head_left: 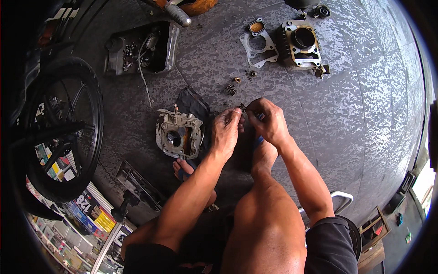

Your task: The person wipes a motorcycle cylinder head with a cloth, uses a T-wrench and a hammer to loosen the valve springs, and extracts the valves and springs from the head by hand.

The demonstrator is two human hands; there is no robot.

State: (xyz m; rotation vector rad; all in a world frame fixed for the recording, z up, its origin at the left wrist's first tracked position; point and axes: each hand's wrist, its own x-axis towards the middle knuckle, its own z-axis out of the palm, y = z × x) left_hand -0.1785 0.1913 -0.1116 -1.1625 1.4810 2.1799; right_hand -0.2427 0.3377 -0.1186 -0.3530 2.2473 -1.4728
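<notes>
My left hand (227,128) and my right hand (268,119) meet above the floor, fingers pinched together. Between their fingertips is a small dark part (242,108), coiled like a spring but mostly covered by the fingers. Just beyond them a dark coil spring (231,89) lies on the floor, with a small copper-coloured ring (237,80) and a little round metal piece (253,73) farther off. Left of my left hand rests an engine cylinder head (180,134), its round port and oily slot facing up, with a dark cloth (193,101) at its far side.
An engine cylinder block (302,44) stands at the far right beside a flat gasket (259,49). At the far left is a black tray (171,50) of small metal parts. A spoked motorcycle wheel (93,123) stands at left, near a long tool tray (139,185).
</notes>
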